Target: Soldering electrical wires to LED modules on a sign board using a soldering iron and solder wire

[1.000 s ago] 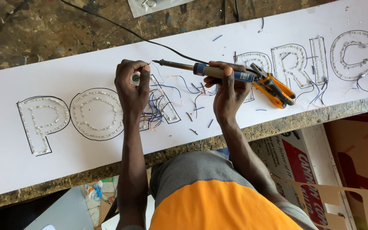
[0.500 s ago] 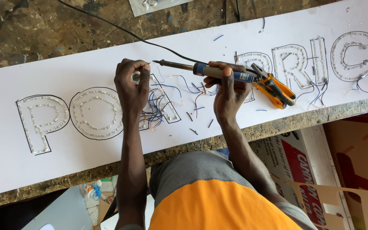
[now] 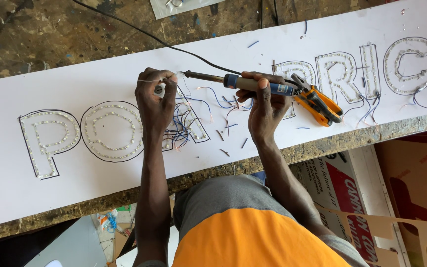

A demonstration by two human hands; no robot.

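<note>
A long white sign board [image 3: 65,84] lies across a rough workbench, with outlined letters filled with small lights. My right hand [image 3: 264,106] grips a soldering iron [image 3: 253,84] with a blue and tan handle, its metal tip pointing left toward my left hand. My left hand [image 3: 154,101] pinches a thin solder wire [image 3: 147,80] and a small round part above a tangle of thin coloured wires [image 3: 181,126] on one letter. The iron's tip sits just right of my left fingertips.
Orange-handled pliers [image 3: 320,104] lie on the board right of my right hand. A black cord [image 3: 139,32] runs from the iron to the top left. Snipped wire bits dot the board. Cardboard boxes [image 3: 342,183] and cut plywood shapes stand below the bench edge.
</note>
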